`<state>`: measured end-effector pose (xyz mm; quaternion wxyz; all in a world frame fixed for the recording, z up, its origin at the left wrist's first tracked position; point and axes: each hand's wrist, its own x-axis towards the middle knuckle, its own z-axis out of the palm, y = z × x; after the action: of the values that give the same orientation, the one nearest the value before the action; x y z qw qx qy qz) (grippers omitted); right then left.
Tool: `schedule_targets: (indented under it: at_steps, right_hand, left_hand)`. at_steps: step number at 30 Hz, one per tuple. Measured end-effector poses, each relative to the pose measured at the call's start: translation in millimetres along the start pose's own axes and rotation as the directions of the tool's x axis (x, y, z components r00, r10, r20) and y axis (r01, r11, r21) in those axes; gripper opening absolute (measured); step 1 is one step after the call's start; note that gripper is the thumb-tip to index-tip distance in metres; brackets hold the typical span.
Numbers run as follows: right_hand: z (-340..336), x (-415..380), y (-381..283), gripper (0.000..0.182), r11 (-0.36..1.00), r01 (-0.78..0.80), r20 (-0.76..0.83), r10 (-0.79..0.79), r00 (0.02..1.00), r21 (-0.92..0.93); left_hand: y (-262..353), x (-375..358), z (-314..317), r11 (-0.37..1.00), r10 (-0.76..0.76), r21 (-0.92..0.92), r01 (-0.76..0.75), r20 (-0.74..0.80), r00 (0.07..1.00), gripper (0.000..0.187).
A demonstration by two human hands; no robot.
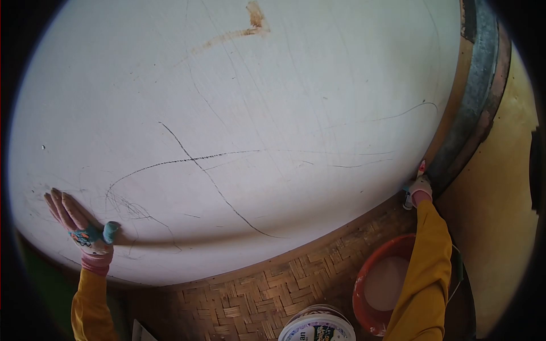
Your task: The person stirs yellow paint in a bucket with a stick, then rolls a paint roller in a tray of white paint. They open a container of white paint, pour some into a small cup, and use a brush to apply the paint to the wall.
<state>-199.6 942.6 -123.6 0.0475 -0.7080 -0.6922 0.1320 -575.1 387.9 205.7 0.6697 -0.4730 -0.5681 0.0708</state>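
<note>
A white panel [296, 102], marked with dark scribbled lines and a brown smear, fills most of the view. My left hand [82, 221], in a patterned glove with a teal thumb, lies flat against its lower left part, fingers stretched out. At the panel's lower right corner is my right hand [420, 186], also gloved and closed. A small pink-tipped thing [421, 166] sticks up from it, and a greyish bit shows below; I cannot make out what it holds. Both arms have mustard-yellow sleeves.
An orange-red basin [362, 284] with pale liquid stands below my right arm. A white lidded tub [317, 329] is at the bottom edge. Behind them is a woven bamboo surface [244, 295]. A grey post [475, 91] and a yellowish board [500, 187] border the panel's right side.
</note>
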Motion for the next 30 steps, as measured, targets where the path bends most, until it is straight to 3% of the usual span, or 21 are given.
schedule_targets:
  at_steps: [8, 11, 13, 15, 17, 18, 21, 23, 25, 27, 30]
  right_hand:
    - [17, 17, 2, 0.055, 0.998, -0.059, 0.050, 0.058, 0.997, 0.034]
    - [-1, 2, -2, 0.052, 0.993, -0.076, -0.026, 0.078, 0.997, 0.086]
    - [-38, -32, -13, 0.047, 0.988, 0.110, 0.052, -0.105, 0.993, -0.105]
    - [-37, -26, -2, 0.040, 0.989, 0.136, -0.032, -0.138, 0.990, -0.051]
    - [-45, -29, 3, 0.042, 0.976, -0.020, -0.126, 0.048, 0.991, 0.218]
    - [-52, -34, 4, 0.042, 0.976, -0.006, -0.139, 0.037, 0.990, 0.218]
    - [-92, -77, -9, 0.044, 0.985, 0.086, -0.137, -0.066, 0.988, 0.150]
    - [-131, -133, -28, 0.046, 0.987, 0.142, -0.134, -0.131, 0.982, 0.080]
    - [-160, -188, -44, 0.049, 0.977, 0.197, -0.194, -0.178, 0.965, 0.082]
    - [-183, -243, -56, 0.051, 0.934, 0.355, -0.180, -0.355, 0.917, -0.035]
    - [-204, -343, -72, 0.071, 0.843, 0.534, -0.140, -0.538, 0.831, -0.066]
  left_hand:
    - [5, 1, -4, 1.000, -0.026, -0.009, 0.027, 0.044, 0.999, 0.085]
    - [3, 1, -2, 1.000, 0.000, -0.002, 0.000, 0.027, 1.000, 0.085]
    - [2, 0, -2, 1.000, 0.015, -0.010, -0.014, 0.027, 1.000, 0.085]
    - [5, 4, -2, 1.000, 0.003, -0.006, -0.003, 0.006, 1.000, 0.084]
    - [-2, -3, 2, 0.999, -0.020, -0.043, 0.019, -0.017, 1.000, 0.093]
    - [-3, -5, 4, 0.999, -0.018, -0.051, 0.017, -0.028, 0.999, 0.092]
    - [2, -4, 3, 0.994, -0.096, -0.051, 0.095, -0.009, 0.995, 0.090]
    - [2, -7, -4, 0.978, -0.176, -0.097, 0.185, 0.089, 0.980, 0.084]
    - [9, -1, -25, 0.953, -0.239, -0.112, 0.281, 0.292, 0.926, 0.078]
    - [18, -8, -58, 0.865, -0.298, -0.320, 0.386, 0.289, 0.910, 0.080]
    - [39, -42, -129, 0.694, -0.240, -0.523, 0.495, 0.480, 0.844, 0.081]
